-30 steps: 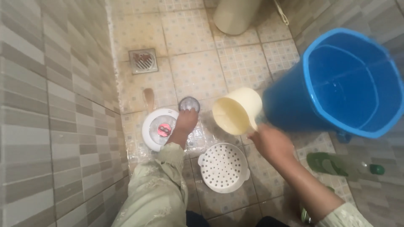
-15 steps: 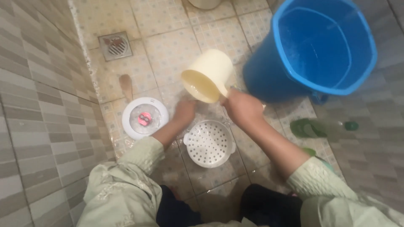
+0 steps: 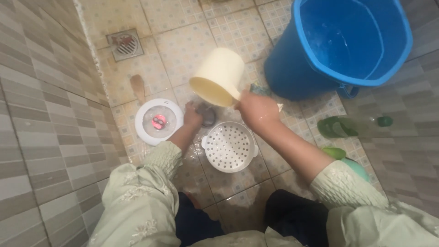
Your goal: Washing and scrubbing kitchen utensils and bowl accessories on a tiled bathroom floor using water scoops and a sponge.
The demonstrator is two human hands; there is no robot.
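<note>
My right hand (image 3: 257,111) grips the handle of a cream plastic jug (image 3: 218,76), tipped with its mouth facing down and to the left over the wet floor. My left hand (image 3: 192,116) is closed on a small round grey lid (image 3: 209,117) resting on the tiles just under the jug. A white perforated steamer tray (image 3: 229,146) lies on the floor right below both hands. To the left sits a white round lid (image 3: 158,121) with a pink knob.
A big blue bucket (image 3: 352,41) holding water stands at the upper right. A floor drain (image 3: 125,44) and a wooden spoon (image 3: 137,86) lie near the tiled wall on the left. Green sandals (image 3: 334,126) and a green bottle (image 3: 383,121) lie at right.
My right hand brought the jug from beside the bucket leftward and tipped it over my left hand. My left hand stayed on the small grey lid. The view dropped closer to my knees.
</note>
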